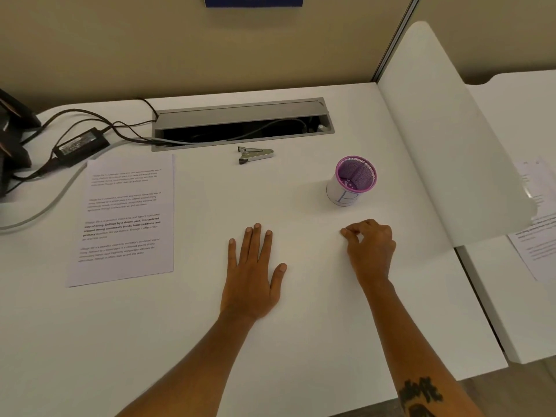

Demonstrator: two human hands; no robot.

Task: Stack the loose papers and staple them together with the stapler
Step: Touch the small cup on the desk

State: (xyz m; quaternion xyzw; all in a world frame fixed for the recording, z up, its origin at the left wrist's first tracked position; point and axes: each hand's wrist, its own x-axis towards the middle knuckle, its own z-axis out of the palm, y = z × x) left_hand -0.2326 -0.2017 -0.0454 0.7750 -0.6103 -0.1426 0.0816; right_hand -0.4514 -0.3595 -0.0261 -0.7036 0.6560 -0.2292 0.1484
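A stack of printed papers [126,219] lies flat on the white desk [210,341], at the left. A small metal stapler [255,155] lies near the back of the desk, just in front of the cable tray. My left hand [254,272] rests flat on the desk with fingers straight, right of the papers and well short of the stapler. To its right, my right hand [371,248] rests on the desk with its fingers curled under and nothing in it.
A purple mesh pen cup [352,182] stands right of the stapler. An open cable tray [240,124] runs along the back. A power brick [81,144] and cables lie at the back left. A white divider [451,139] bounds the right, with other papers [535,242] beyond it.
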